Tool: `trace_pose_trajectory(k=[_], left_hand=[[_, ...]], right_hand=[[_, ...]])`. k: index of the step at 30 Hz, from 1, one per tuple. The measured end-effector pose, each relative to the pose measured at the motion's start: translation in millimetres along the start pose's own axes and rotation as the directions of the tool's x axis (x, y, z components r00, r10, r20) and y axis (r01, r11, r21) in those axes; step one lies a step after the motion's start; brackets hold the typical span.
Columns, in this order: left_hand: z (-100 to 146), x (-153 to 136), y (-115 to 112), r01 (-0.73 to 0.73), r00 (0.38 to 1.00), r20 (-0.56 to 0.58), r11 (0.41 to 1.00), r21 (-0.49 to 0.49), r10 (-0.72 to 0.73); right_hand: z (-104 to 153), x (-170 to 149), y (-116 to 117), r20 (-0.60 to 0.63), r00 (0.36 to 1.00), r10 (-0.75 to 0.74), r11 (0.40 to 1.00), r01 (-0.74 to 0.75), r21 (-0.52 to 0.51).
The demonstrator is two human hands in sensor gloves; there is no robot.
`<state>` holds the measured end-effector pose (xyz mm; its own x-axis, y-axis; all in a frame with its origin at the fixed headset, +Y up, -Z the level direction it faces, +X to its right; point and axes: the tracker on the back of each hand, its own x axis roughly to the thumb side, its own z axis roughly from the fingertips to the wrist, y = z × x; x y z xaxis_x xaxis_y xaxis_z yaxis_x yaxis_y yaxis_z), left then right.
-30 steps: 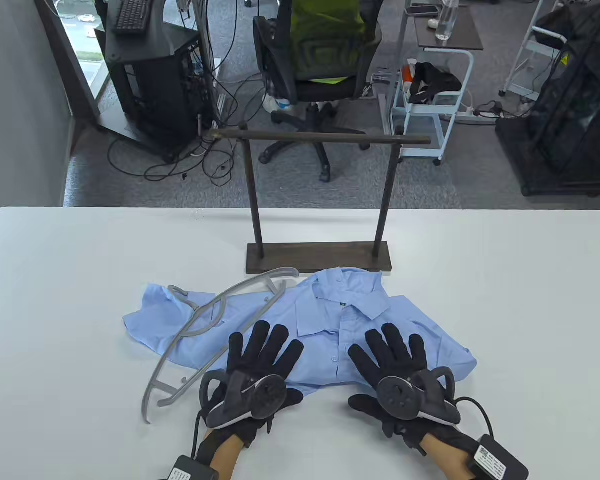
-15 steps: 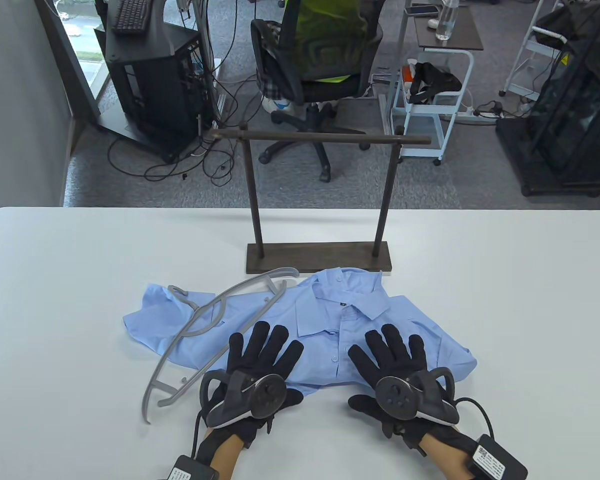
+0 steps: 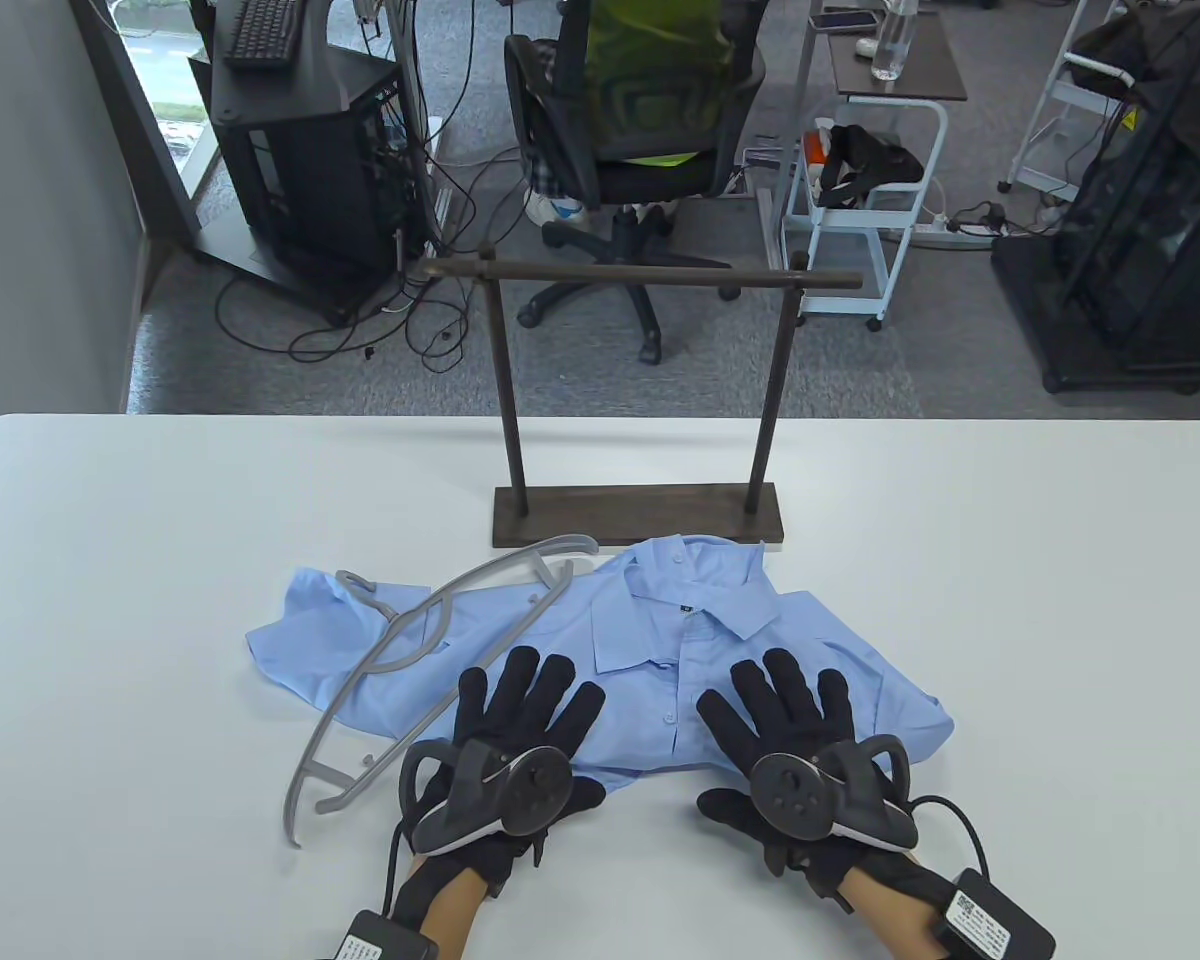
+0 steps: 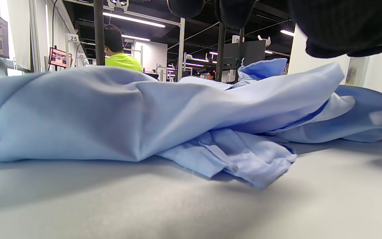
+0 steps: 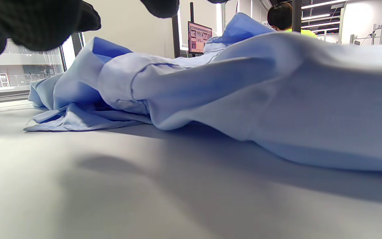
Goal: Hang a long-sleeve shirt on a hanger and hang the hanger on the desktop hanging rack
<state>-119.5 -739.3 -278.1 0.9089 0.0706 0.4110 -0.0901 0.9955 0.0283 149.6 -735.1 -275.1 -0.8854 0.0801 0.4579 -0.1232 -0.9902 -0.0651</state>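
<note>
On the white bench (image 3: 160,520), the crumpled light-blue long-sleeve shirt (image 3: 660,640) lies at 6 o'clock of the dark wooden rack (image 3: 640,500); the grey plastic hanger (image 3: 430,640) rests across its 9 o'clock side. Both hands, left (image 3: 520,740) and right (image 3: 790,740), lie spread flat on the shirt.

My hands cover the lower front of the shirt (image 3: 660,640). In both wrist views my fingers (image 4: 343,26) are cut off by the top edge, and the shirt's folds hide the hanger and most of the rack.
</note>
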Motion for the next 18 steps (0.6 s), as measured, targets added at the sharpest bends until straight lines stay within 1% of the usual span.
trace_pose_trajectory(k=[9, 11, 15, 18], left_hand=[[-0.1, -1.1, 2.5, -0.006, 1.000, -0.002, 1.000, 0.017, 0.006], [0.4, -1.6, 6.6, -0.010, 1.000, -0.002, 0.999, 0.038, 0.010], [0.6, -5.2, 22.1, -0.009, 1.000, -0.020, 0.995, 0.101, 0.011], [-0.5, -13.8, 33.0, -0.045, 0.997, -0.052, 0.993, 0.113, 0.051]], right_hand=[[-0.2, 0.2, 0.1, -0.003, 1.000, 0.006, 1.000, -0.006, -0.003], [-0.3, 0.1, 0.0, -0.004, 1.000, 0.006, 1.000, -0.006, -0.004], [-1.0, 0.0, -0.9, 0.000, 1.000, 0.002, 1.000, -0.002, -0.009], [-1.3, 0.1, -1.6, 0.002, 1.000, 0.011, 1.000, -0.011, -0.013]])
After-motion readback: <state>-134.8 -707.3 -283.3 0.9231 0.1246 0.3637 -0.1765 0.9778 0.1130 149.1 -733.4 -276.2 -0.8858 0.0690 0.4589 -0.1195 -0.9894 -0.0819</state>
